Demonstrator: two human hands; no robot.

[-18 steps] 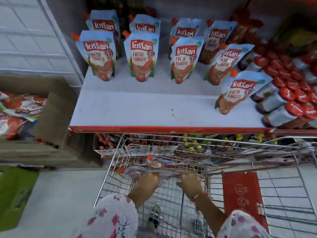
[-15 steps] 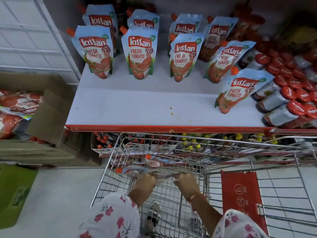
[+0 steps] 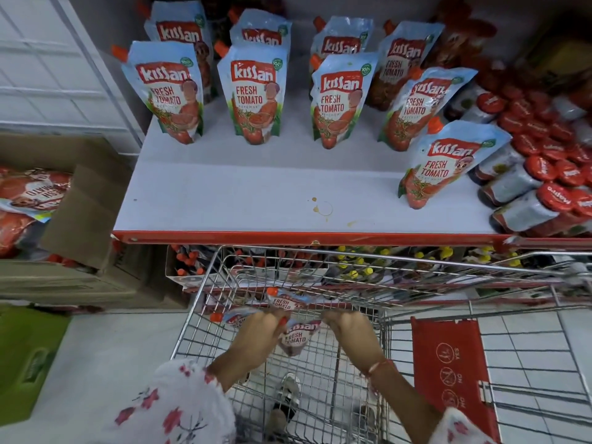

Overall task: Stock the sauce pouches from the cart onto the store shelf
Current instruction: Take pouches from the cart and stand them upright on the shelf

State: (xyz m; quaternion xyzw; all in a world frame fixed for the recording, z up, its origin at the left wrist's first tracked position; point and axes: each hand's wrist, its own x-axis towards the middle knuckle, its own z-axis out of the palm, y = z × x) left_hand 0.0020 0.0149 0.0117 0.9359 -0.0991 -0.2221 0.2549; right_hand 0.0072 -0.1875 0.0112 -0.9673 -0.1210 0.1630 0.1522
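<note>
Nine ketchup pouches (image 3: 166,91) stand on the white shelf (image 3: 224,193), four in a far row, four in front of them and one nearer at the right, leaning toward the jars (image 3: 544,174) with red lids that lie packed along the right end. Most of the near shelf is bare, with a small yellow-brown stain (image 3: 322,208) close to its red front edge. Left of the shelf an open carton (image 3: 80,219) holds more red packs, and a green box (image 3: 28,357) sits on the pale floor near it. The wire cart (image 3: 352,261) stands against the shelf front, with a red flap (image 3: 448,354) on its right. Inside it, the left hand (image 3: 256,334) is closed around a pouch (image 3: 296,334), with more pouches just left and beyond; the right hand (image 3: 349,331) is curled at the pouch's right edge, and whether its grip is on the pouch or a cart wire cannot be told. Compared with half a second ago, the hands are where they were in the cart, but the pouch label now shows between them.
</note>
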